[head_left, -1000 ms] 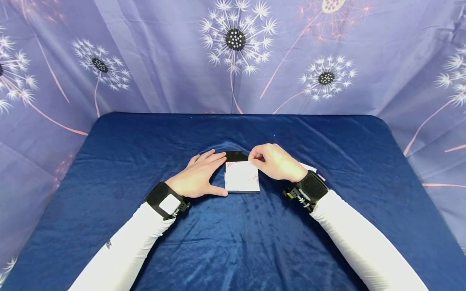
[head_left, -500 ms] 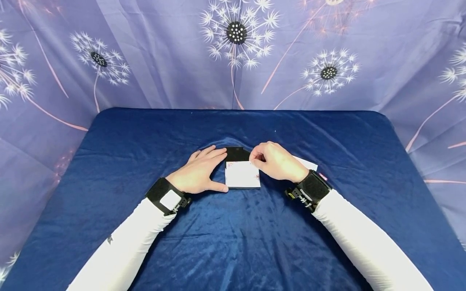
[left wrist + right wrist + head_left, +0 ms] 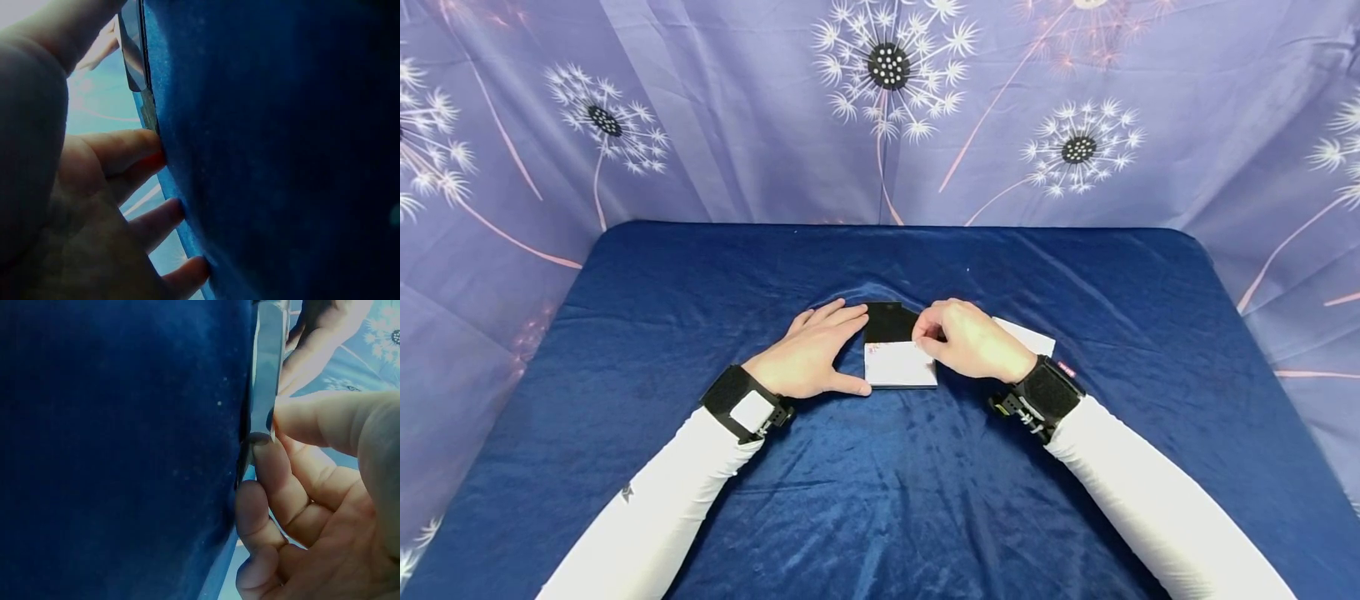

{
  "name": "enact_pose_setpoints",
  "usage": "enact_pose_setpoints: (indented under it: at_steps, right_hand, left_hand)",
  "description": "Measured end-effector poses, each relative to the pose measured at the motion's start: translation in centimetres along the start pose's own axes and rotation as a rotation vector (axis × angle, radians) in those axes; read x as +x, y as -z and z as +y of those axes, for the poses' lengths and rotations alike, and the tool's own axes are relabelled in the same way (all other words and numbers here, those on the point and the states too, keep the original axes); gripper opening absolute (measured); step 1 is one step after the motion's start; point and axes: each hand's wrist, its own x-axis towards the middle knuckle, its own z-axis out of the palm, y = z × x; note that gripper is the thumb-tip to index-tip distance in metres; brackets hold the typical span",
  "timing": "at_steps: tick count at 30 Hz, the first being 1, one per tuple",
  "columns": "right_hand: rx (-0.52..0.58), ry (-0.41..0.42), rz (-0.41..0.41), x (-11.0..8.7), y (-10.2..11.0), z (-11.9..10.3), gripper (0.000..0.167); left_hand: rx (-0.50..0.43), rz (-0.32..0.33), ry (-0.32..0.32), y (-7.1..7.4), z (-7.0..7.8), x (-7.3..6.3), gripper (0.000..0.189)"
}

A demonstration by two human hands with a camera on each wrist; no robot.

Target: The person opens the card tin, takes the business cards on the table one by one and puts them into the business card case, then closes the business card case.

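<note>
A white sheet with a pink floral print lies over the lower part of a flat black piece on the blue cloth. My right hand pinches the sheet's upper right corner between thumb and curled fingers. In the right wrist view those fingertips meet the end of a glossy, edge-on strip. My left hand lies spread at the left side, its thumb by the sheet's lower left corner and its index finger by the black piece's top left. The left wrist view shows its straight fingers touching the cloth.
Another white sheet or card lies partly behind my right wrist, with a small pink-red tag beside it. Blue velvet cloth covers the table. A lilac dandelion-print curtain hangs behind.
The sheet's upper edge has come down toward me with my right hand, so more of the black piece shows. My left hand keeps its place; the head view has tilted slightly.
</note>
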Motion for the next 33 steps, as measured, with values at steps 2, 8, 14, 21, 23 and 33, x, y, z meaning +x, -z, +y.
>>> enact_pose_setpoints:
  at_steps: [2,8,14,21,23,33]
  right_hand:
    - [-0.006,0.004,-0.003,-0.1,-0.1,0.0,0.013]
    - [-0.024,0.047,0.004,-0.2,-0.2,0.0,0.016]
    - [-0.03,0.065,0.009,-0.2,-0.2,-0.1,0.016]
    - [-0.022,0.064,0.039,-1.0,0.6,0.2,0.013]
    - [-0.015,0.051,0.053,-1.3,1.1,0.5,0.014]
    - [-0.006,-0.061,0.108,-3.7,3.8,2.0,0.013]
  left_hand:
    - [0.0,0.002,-0.001,0.0,0.0,0.0,0.104]
    - [-0.007,0.004,0.0,0.0,0.0,0.0,0.104]
    - [-0.011,0.005,0.001,0.0,0.0,-0.1,0.103]
    - [-0.001,-0.004,0.003,0.0,0.1,-0.1,0.104]
    - [0.0,-0.003,0.0,0.0,0.1,0.0,0.104]
    - [-0.003,0.007,-0.013,0.1,0.1,-0.2,0.104]
